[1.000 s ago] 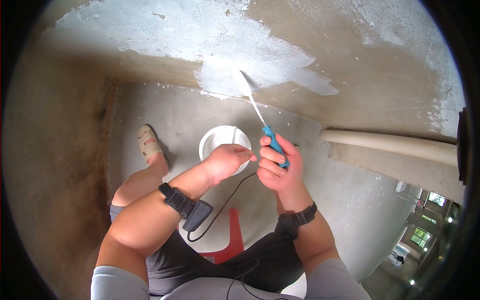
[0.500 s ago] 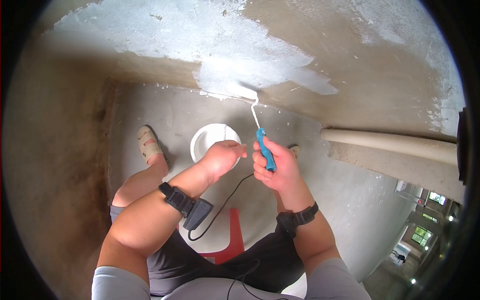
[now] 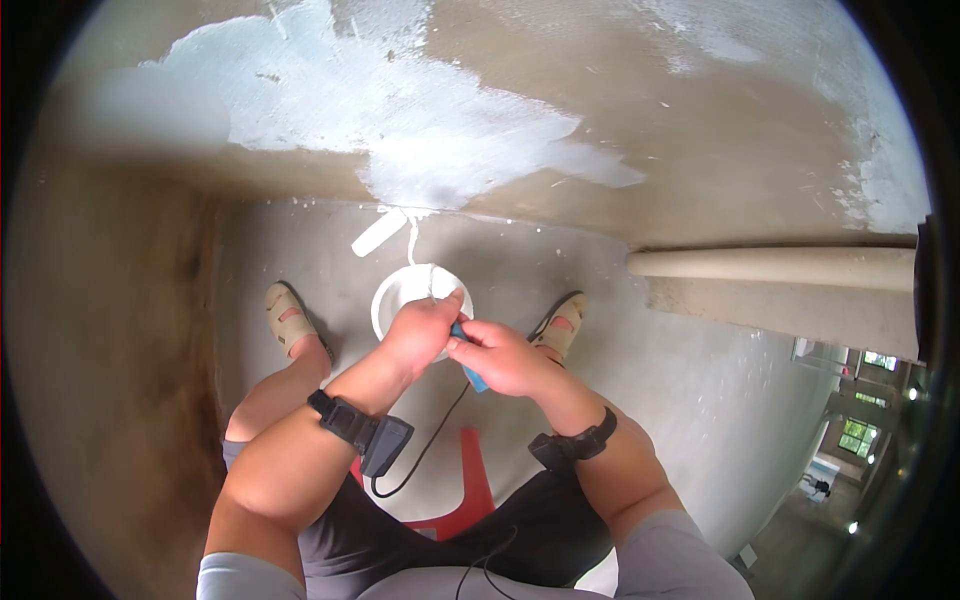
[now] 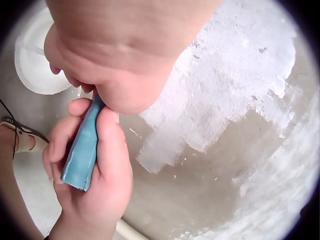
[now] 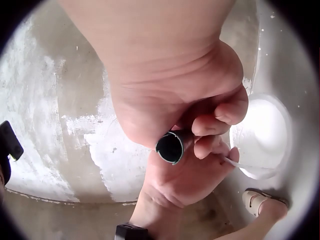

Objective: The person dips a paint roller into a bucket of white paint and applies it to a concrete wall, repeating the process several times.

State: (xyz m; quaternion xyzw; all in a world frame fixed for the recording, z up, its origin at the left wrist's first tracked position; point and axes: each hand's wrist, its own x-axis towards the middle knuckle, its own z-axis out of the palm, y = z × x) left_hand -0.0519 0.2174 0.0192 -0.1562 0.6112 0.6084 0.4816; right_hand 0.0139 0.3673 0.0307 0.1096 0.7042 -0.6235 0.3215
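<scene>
A paint roller with a white sleeve (image 3: 379, 233), a white-coated wire frame and a blue handle (image 4: 82, 152) reaches from my hands toward the foot of the wall. My right hand (image 3: 503, 358) grips the handle, fingers wrapped round it in the left wrist view. Ahead of it, my left hand (image 3: 420, 332) has its fingers curled about the handle's front end, which it mostly hides. Both hands meet just over the near rim of a white bucket (image 3: 377, 302). In the right wrist view the handle's hollow end (image 5: 170, 148) faces the camera.
Ahead is a bare wall with a white painted patch (image 3: 420, 120). White drops dot the floor (image 3: 600, 310) along its foot. A pale pipe (image 3: 770, 263) runs along the right. A red stool (image 3: 474, 480) shows between the legs, and sandalled feet flank the bucket.
The roller sleeve has come off the wall and swung left and nearer. My right hand has moved left to meet the left hand, which now grips the handle too. The head view has shifted.
</scene>
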